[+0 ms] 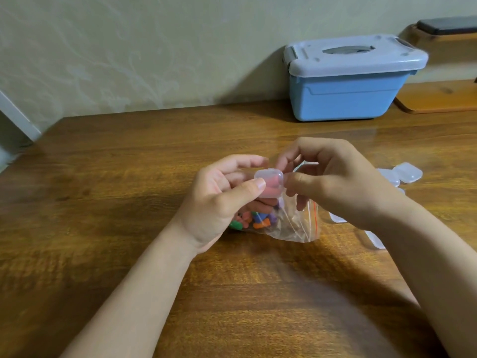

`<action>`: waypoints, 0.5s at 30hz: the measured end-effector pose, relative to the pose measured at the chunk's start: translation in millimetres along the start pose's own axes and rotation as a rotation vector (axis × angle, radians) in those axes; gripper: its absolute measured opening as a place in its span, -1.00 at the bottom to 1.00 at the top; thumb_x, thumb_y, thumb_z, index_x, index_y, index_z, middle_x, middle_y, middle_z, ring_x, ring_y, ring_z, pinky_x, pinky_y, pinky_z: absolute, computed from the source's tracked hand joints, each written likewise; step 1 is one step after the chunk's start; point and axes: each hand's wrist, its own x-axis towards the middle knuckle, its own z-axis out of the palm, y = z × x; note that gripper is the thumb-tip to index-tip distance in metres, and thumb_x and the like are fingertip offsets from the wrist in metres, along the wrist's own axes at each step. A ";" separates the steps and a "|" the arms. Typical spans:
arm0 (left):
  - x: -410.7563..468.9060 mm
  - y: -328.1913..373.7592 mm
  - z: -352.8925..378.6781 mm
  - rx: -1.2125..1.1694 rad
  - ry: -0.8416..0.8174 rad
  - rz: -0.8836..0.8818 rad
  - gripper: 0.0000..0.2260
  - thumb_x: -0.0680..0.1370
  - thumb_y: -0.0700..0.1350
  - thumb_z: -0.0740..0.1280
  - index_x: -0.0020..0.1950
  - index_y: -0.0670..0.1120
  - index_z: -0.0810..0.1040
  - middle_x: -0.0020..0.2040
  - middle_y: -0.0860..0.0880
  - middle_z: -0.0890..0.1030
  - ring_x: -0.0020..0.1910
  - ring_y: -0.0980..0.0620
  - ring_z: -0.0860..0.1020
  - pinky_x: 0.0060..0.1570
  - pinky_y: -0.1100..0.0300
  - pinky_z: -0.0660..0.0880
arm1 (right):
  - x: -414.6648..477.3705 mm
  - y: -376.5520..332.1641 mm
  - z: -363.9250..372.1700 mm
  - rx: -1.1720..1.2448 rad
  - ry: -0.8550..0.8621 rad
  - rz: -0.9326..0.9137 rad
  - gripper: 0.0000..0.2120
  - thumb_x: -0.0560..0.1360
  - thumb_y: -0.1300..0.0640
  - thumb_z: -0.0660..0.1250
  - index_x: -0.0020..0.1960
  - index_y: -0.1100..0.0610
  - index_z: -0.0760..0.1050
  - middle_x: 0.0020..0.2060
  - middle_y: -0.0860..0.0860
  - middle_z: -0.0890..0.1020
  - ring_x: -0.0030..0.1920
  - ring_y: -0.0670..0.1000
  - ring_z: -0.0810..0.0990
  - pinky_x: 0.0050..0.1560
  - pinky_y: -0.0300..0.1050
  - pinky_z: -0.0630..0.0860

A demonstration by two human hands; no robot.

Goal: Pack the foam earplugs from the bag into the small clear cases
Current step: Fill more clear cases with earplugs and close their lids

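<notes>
One small clear plastic case (269,183) is in hand, held just above the clear zip-top plastic bag (291,223) that lies on the brown wooden worktop (129,177). The left hand (222,202) has its grip clamped on the case, thumb on the near face and fingers curled behind it. The right hand (335,182) pinches the case's right edge between thumb and curled fingers. Pinkish-red foam earplugs (274,185) show through the case wall. Its lid appears to be down, though whether it is snapped fully home cannot be told. I judge the step in hand to be closing this case, or just finishing it.

Plenty is left. A heap of mixed-colour foam earplugs (258,220) in orange, green, blue and purple lies in the left end of the bag, partly hidden under the left hand. Several more clear cases (402,175) lie on the worktop to the right, beside and behind the right wrist. They look empty, but the arm covers some and they are too pale to be sure. No filled, set-aside case is visible, so this is probably an early one in the run. At the back, against the wall, stands a blue plastic storage box with a grey lid (346,96), well apart from the work.
</notes>
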 end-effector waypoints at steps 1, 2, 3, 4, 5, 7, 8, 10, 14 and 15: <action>0.1 0.3 0.1 -0.003 0.000 0.005 -0.76 0.49 -0.18 0.39 0.15 -0.05 0.61 0.05 -0.23 0.70 0.10 -0.23 0.67 0.18 -0.23 0.57 | -0.1 0.1 -0.3 -0.011 -0.018 -0.006 -0.85 0.49 0.37 0.40 -0.11 0.14 0.64 -0.23 0.16 0.65 -0.35 0.18 0.60 -0.39 0.07 0.61; 0.0 0.6 0.2 -0.013 -0.005 0.010 -0.80 0.49 -0.20 0.39 0.10 -0.06 0.61 0.03 -0.27 0.69 0.09 -0.27 0.67 0.17 -0.26 0.57 | -0.4 -0.1 -0.7 -0.020 -0.033 -0.007 -0.85 0.50 0.35 0.40 -0.10 0.13 0.66 -0.25 0.14 0.65 -0.36 0.19 0.59 -0.39 0.08 0.61; 0.1 0.9 0.2 -0.023 -0.012 0.017 -0.84 0.49 -0.22 0.38 0.05 -0.07 0.62 0.02 -0.30 0.68 0.08 -0.29 0.66 0.15 -0.26 0.57 | -0.4 0.2 -1.1 -0.027 -0.040 -0.002 -0.86 0.50 0.33 0.41 -0.10 0.12 0.67 -0.27 0.10 0.66 -0.39 0.17 0.59 -0.40 0.07 0.60; 0.1 1.3 0.1 -0.032 -0.022 0.022 -0.86 0.49 -0.23 0.38 0.01 -0.06 0.62 0.02 -0.31 0.67 0.07 -0.31 0.66 0.12 -0.23 0.59 | -0.7 0.1 -1.8 -0.032 -0.041 0.004 -0.87 0.49 0.31 0.42 -0.11 0.12 0.68 -0.30 0.06 0.66 -0.42 0.13 0.58 -0.41 0.05 0.60; 0.1 1.7 0.1 -0.036 -0.030 0.025 -0.86 0.49 -0.24 0.37 -0.01 -0.06 0.63 0.02 -0.31 0.67 0.07 -0.31 0.66 0.07 -0.18 0.61 | -0.7 -0.2 -2.1 -0.032 -0.037 0.009 -0.89 0.49 0.30 0.43 -0.12 0.12 0.68 -0.32 0.05 0.65 -0.43 0.12 0.58 -0.42 0.06 0.60; -0.4 2.5 0.3 -0.039 -0.045 0.027 -0.86 0.48 -0.25 0.37 -0.04 -0.03 0.63 0.03 -0.30 0.66 0.06 -0.29 0.66 0.00 -0.09 0.61 | -1.3 -1.4 -2.4 -0.016 -0.015 0.019 -0.92 0.48 0.31 0.44 -0.14 0.16 0.67 -0.31 0.08 0.65 -0.42 0.14 0.60 -0.41 0.12 0.60; -0.6 3.0 0.2 -0.042 -0.050 0.028 -0.86 0.48 -0.25 0.37 -0.05 -0.02 0.63 0.03 -0.31 0.65 0.06 -0.28 0.66 -0.01 -0.09 0.60 | -1.6 -2.0 -2.3 -0.004 -0.001 0.021 -0.92 0.48 0.32 0.44 -0.14 0.17 0.67 -0.30 0.10 0.65 -0.39 0.14 0.62 -0.41 0.15 0.61; -0.8 3.7 -0.2 -0.051 -0.050 0.025 -0.86 0.48 -0.24 0.36 -0.07 -0.02 0.63 0.00 -0.31 0.64 0.03 -0.26 0.66 -0.02 -0.11 0.57 | -2.2 -3.0 -1.1 0.021 0.016 0.022 -0.92 0.49 0.33 0.43 -0.14 0.20 0.66 -0.27 0.14 0.65 -0.34 0.11 0.65 -0.43 0.18 0.61; -1.2 3.7 -1.4 -0.055 -0.051 0.012 -0.87 0.49 -0.25 0.35 -0.04 -0.05 0.62 -0.02 -0.23 0.68 0.01 -0.26 0.67 0.00 -0.18 0.56 | -2.4 -3.0 1.5 0.028 0.015 0.029 -0.91 0.49 0.33 0.43 -0.14 0.18 0.66 -0.26 0.07 0.65 -0.34 0.02 0.66 -0.45 0.19 0.60; -1.3 3.5 -1.4 -0.050 -0.050 0.012 -0.87 0.49 -0.25 0.36 -0.02 -0.06 0.61 0.00 -0.24 0.68 0.02 -0.29 0.67 0.03 -0.24 0.55 | -2.2 -2.7 2.0 0.027 0.015 0.027 -0.90 0.49 0.34 0.43 -0.15 0.18 0.66 -0.27 0.05 0.66 -0.36 0.01 0.65 -0.45 0.19 0.60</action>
